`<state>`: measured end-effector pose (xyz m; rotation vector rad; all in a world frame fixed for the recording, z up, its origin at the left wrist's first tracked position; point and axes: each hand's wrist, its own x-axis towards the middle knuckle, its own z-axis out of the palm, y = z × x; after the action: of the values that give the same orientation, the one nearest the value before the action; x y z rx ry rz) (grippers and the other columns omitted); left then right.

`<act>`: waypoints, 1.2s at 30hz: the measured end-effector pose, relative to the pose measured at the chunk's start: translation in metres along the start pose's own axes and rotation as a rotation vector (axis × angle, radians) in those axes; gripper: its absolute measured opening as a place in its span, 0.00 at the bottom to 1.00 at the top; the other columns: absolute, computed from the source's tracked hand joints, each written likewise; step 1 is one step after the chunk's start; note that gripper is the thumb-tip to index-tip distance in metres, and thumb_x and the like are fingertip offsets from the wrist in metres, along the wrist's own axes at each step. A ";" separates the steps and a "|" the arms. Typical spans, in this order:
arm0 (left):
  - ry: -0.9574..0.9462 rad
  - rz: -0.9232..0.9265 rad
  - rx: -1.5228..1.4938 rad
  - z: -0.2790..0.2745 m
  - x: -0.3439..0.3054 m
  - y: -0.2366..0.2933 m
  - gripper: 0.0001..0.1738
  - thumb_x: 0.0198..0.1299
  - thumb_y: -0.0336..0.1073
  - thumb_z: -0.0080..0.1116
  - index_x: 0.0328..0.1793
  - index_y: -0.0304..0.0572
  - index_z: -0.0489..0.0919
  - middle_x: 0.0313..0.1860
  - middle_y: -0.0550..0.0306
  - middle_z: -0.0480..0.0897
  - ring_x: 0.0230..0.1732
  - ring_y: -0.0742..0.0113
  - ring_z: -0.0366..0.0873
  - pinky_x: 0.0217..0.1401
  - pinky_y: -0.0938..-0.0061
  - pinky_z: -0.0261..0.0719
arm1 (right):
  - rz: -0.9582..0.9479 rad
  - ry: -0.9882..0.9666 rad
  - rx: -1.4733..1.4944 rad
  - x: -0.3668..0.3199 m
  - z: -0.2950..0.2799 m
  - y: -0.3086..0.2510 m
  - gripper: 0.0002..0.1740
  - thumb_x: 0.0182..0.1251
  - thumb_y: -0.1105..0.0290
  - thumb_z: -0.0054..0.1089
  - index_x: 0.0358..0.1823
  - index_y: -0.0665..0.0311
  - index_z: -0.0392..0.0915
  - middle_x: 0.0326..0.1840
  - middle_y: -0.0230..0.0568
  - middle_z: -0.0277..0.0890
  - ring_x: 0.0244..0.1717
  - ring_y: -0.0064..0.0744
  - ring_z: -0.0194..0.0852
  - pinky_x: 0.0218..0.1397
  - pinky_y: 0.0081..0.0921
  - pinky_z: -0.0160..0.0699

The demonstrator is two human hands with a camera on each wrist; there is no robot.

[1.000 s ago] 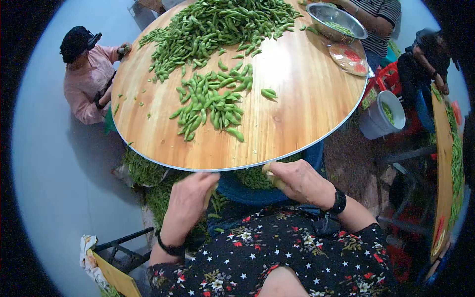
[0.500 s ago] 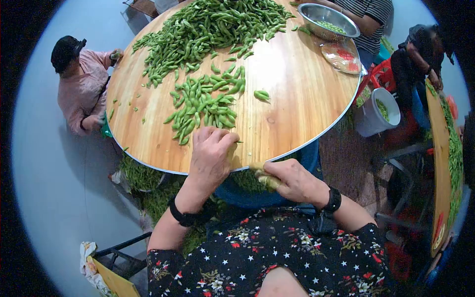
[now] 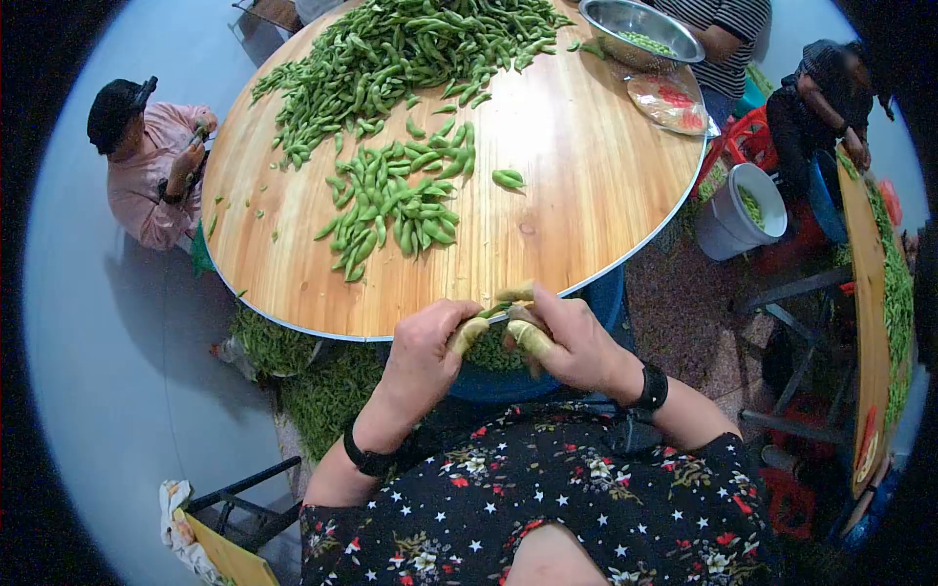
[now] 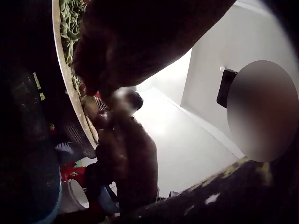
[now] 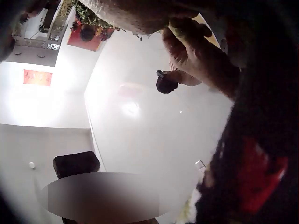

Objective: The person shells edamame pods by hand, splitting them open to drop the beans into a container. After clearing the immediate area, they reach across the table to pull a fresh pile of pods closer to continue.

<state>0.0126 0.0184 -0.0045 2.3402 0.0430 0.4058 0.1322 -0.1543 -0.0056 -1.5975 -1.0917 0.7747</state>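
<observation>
A green edamame pod (image 3: 492,310) spans the small gap between both hands, just over the near table edge. My left hand (image 3: 422,342) pinches one end of it, and the fingertips of my right hand (image 3: 581,344) close on the other end. Yellowish covers wrap some fingertips, such as the right hand's cover (image 3: 531,339). Beyond the hands, a small spread of edamame pods (image 3: 391,205) lies on the round wooden table (image 3: 586,205). In the left wrist view the hands are dark, and the pod is hidden.
Behind the small spread rises a large heap of pods (image 3: 391,68). A loose pair of pods (image 3: 508,180) lies right of it. A metal bowl (image 3: 640,37) stands at the far right. Below the edge is a blue tub (image 3: 606,298); a white bucket (image 3: 728,230) stands right. Other people sit around.
My left hand reached up to the small spread, took the nearest pod and came back beside the right hand. The right hand stayed near the table edge, its fingers now meeting the pod.
</observation>
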 end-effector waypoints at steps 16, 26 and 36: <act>-0.129 0.010 0.159 -0.009 -0.003 0.015 0.09 0.53 0.25 0.60 0.42 0.36 0.78 0.34 0.46 0.80 0.36 0.49 0.80 0.38 0.63 0.77 | -0.073 -0.072 -0.482 -0.008 0.000 -0.014 0.13 0.62 0.76 0.53 0.48 0.70 0.67 0.30 0.57 0.74 0.38 0.58 0.76 0.38 0.43 0.76; -0.127 0.173 -0.045 -0.014 -0.010 0.024 0.13 0.50 0.21 0.59 0.44 0.35 0.77 0.33 0.47 0.80 0.35 0.50 0.80 0.37 0.65 0.78 | 0.421 -0.446 0.741 -0.004 -0.017 0.004 0.12 0.74 0.59 0.48 0.47 0.60 0.71 0.23 0.30 0.74 0.13 0.14 0.62 0.13 0.13 0.57; 0.287 0.120 0.123 0.020 -0.009 0.017 0.13 0.51 0.19 0.58 0.45 0.34 0.79 0.34 0.46 0.82 0.34 0.50 0.81 0.36 0.66 0.79 | 0.079 0.121 0.430 0.001 0.023 0.014 0.06 0.70 0.67 0.54 0.42 0.62 0.73 0.23 0.30 0.74 0.15 0.17 0.67 0.18 0.16 0.64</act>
<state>0.0084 -0.0089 -0.0087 2.3941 0.0663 0.8169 0.1163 -0.1458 -0.0255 -1.3068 -0.7189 0.8847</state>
